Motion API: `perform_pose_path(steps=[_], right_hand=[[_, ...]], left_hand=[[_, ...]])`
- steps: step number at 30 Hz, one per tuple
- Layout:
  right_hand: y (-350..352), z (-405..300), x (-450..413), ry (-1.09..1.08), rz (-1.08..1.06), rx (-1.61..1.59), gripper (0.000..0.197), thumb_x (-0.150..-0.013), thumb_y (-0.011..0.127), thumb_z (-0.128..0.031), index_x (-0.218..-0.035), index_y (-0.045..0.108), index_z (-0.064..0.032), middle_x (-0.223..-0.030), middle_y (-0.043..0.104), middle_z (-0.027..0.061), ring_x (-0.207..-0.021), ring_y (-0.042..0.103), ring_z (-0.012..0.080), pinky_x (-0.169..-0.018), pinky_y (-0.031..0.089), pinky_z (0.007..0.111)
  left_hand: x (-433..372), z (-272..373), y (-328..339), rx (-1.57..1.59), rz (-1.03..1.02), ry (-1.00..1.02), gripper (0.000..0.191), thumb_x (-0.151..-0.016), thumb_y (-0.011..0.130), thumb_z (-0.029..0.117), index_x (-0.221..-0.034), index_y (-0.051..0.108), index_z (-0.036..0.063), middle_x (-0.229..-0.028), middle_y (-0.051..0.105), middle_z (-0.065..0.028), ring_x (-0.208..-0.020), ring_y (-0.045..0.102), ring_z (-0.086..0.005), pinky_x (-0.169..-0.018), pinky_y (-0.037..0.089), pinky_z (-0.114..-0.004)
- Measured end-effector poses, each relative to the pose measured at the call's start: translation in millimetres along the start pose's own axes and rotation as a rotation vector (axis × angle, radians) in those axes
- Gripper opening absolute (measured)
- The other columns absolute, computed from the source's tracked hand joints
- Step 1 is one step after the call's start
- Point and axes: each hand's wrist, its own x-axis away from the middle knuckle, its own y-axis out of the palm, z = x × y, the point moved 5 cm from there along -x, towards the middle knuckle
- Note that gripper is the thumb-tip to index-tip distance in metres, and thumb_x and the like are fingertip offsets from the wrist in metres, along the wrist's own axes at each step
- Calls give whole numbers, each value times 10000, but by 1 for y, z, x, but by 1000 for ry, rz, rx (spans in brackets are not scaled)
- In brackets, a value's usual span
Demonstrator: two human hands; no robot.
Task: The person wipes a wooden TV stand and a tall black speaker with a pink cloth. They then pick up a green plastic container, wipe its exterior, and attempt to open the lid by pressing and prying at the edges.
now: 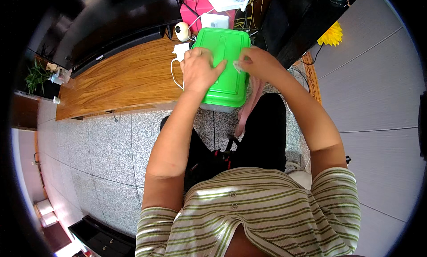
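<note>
A plastic storage box with a bright green lid point(230, 87) stands before me, beside the wooden cabinet. My left hand point(199, 68) rests across the lid's left edge. Its thumb is spread over the top, its fingers are bent, and the fingertips are hidden. Over the right edge of the lid, my right hand point(258, 62) pinches a small, crumpled white piece point(237, 66), blurred and too small to name surely. Below that hand a strip of pink cloth point(248, 108) hangs along the box's right side, down to my knee; its upper end is hidden.
A long wooden TV cabinet point(133, 80) carries a white power adapter point(181, 50), a round camera point(182, 31) and a black soundbar point(116, 52). White routers point(225, 0) and tangled cables lie behind the box. A tall black speaker point(283, 27) and a yellow flower point(331, 34) are at right.
</note>
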Motion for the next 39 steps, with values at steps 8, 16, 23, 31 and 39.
perform_pose_path(steps=[8, 16, 23, 31, 39], right_hand=[[-22, 38, -80, 199, 116, 273, 289, -815, 627, -292, -968, 631, -47, -950, 642, 176, -879, 636, 341, -737, 509, 431], [-11, 27, -59, -85, 131, 363, 171, -875, 505, -182, -885, 597, -39, -896, 576, 144, -787, 615, 319, -694, 503, 412], [16, -16, 12, -258, 17, 426, 121, -756, 580, -91, -860, 590, -30, -871, 587, 118, -784, 640, 288, -623, 542, 374], [18, -60, 57, -457, -100, 314, 118, -759, 553, -101, -839, 608, -34, -868, 603, 106, -774, 640, 289, -640, 533, 396], [30, -59, 50, -424, -156, 204, 120, -759, 567, -135, -743, 625, -31, -780, 615, 119, -743, 636, 309, -631, 522, 409]], left_hand=[[-1, 0, 1, 1, 26, 25, 348, -698, 718, 404, -768, 646, 71, -984, 573, -52, -986, 465, -266, -841, 373, -389], [1, 0, 2, -25, 45, 18, 360, -687, 726, 423, -689, 626, 78, -960, 583, -45, -962, 479, -265, -812, 381, -395], [1, 2, 1, -47, 16, -10, 386, -731, 714, 431, -657, 620, 64, -1023, 607, -37, -986, 506, -281, -823, 419, -411], [0, -1, 5, -29, -4, -40, 373, -696, 706, 450, -720, 639, 84, -1007, 575, -37, -996, 466, -264, -839, 369, -387], [1, -1, 7, -48, -22, -49, 395, -702, 691, 462, -778, 658, 76, -1039, 564, -63, -1018, 455, -273, -857, 363, -398]])
